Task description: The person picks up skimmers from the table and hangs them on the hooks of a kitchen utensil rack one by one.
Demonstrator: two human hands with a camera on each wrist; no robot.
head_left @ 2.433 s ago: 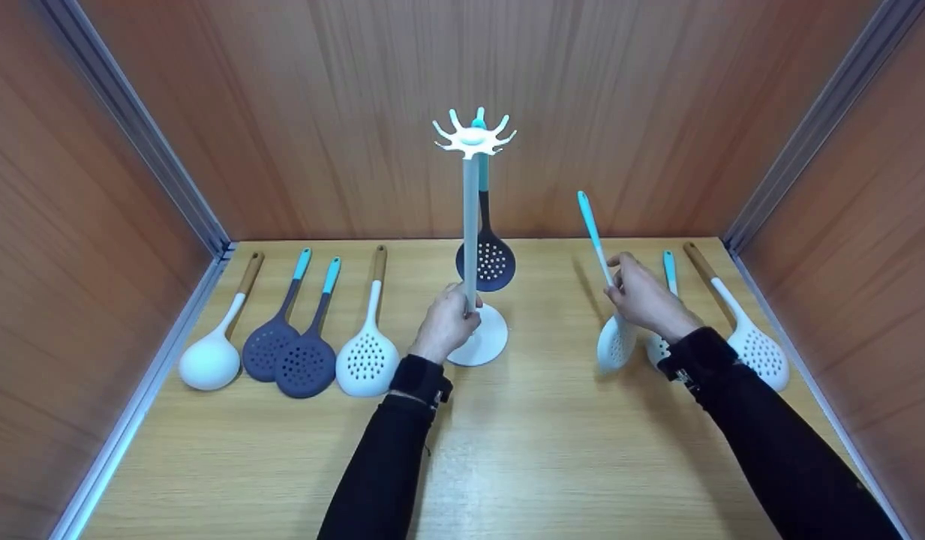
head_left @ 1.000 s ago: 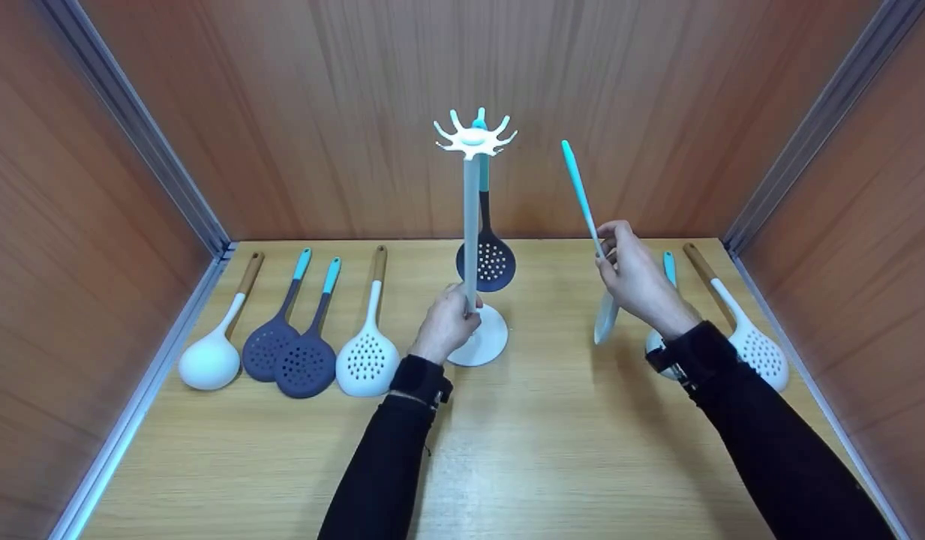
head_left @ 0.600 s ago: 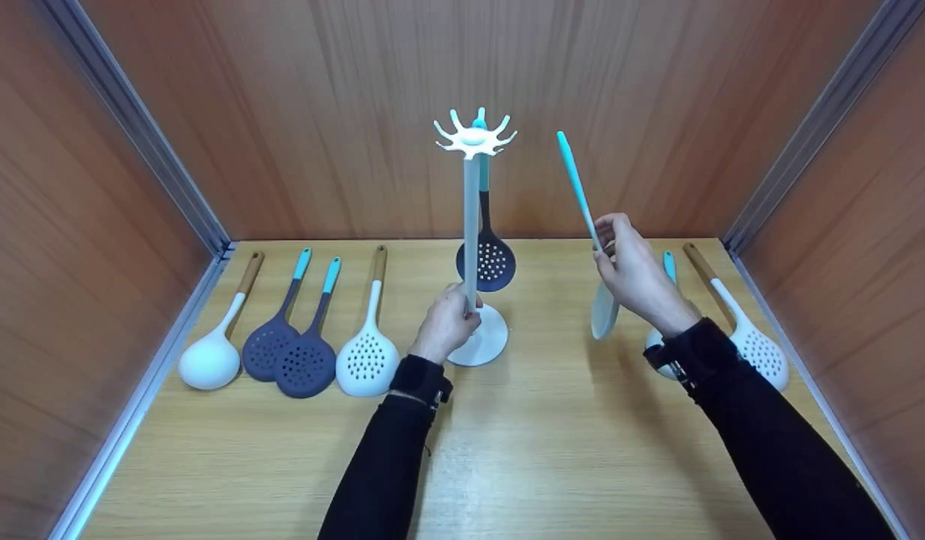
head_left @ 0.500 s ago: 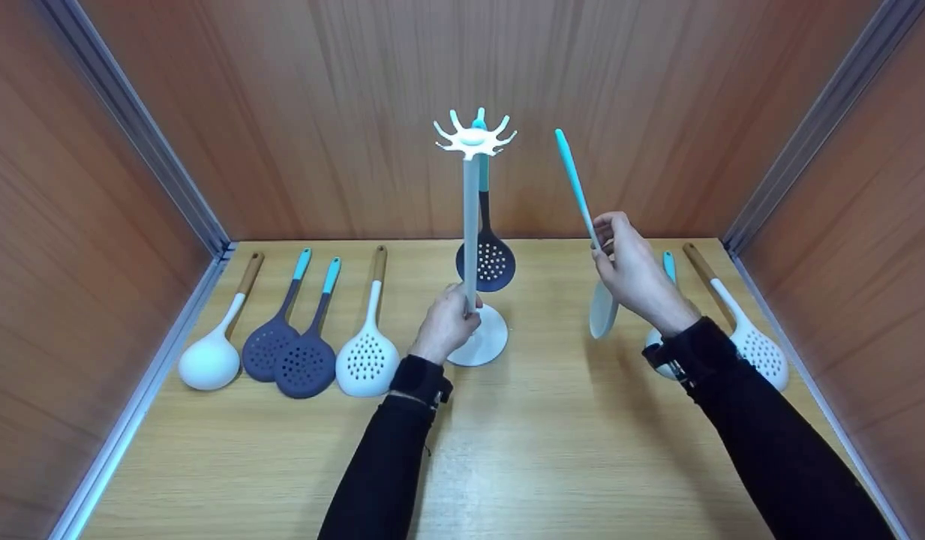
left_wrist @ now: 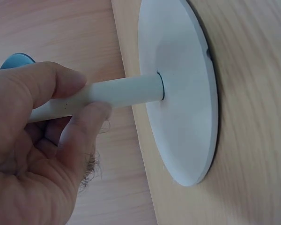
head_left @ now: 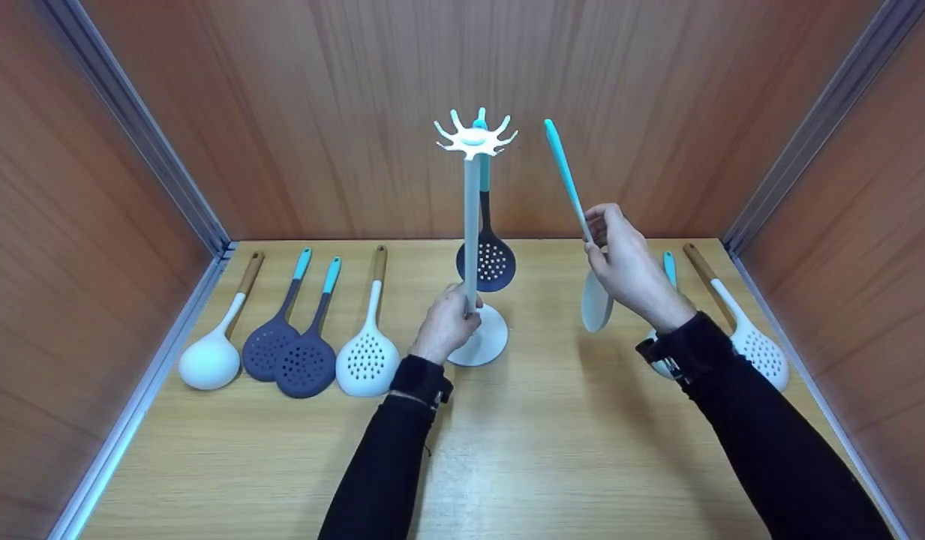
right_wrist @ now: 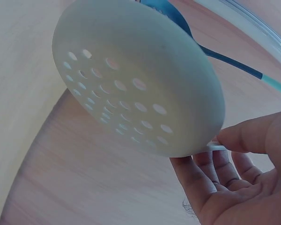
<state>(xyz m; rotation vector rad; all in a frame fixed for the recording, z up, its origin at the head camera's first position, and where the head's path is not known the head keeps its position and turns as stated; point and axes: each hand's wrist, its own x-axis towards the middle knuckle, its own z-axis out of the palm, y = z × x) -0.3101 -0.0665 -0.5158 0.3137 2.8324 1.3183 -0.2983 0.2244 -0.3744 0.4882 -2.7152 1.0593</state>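
Observation:
My left hand [head_left: 445, 324] grips the white pole of a utensil stand [head_left: 472, 225] just above its round base. In the left wrist view, thumb and fingers wrap the pole [left_wrist: 126, 91]. A dark skimmer [head_left: 496, 262] with a turquoise handle hangs behind the pole from the stand's hooked top. To the right, my right hand [head_left: 623, 262] pinches a white skimmer [head_left: 597, 304] with a turquoise handle low on its neck. That skimmer is held above the table, handle up and leaning left. Its perforated head [right_wrist: 145, 70] fills much of the right wrist view.
On the left of the table lie a white ladle [head_left: 211, 361], two overlapping dark skimmers [head_left: 304, 367] and a wooden-handled white skimmer [head_left: 368, 364]. At the right lies another wooden-handled skimmer [head_left: 758, 352], beside a turquoise-handled utensil [head_left: 670, 270] partly hidden by my arm. Wooden walls enclose the table.
My right hand has raised the white skimmer from near the table and carried it left towards the stand. My left hand has stayed on the pole.

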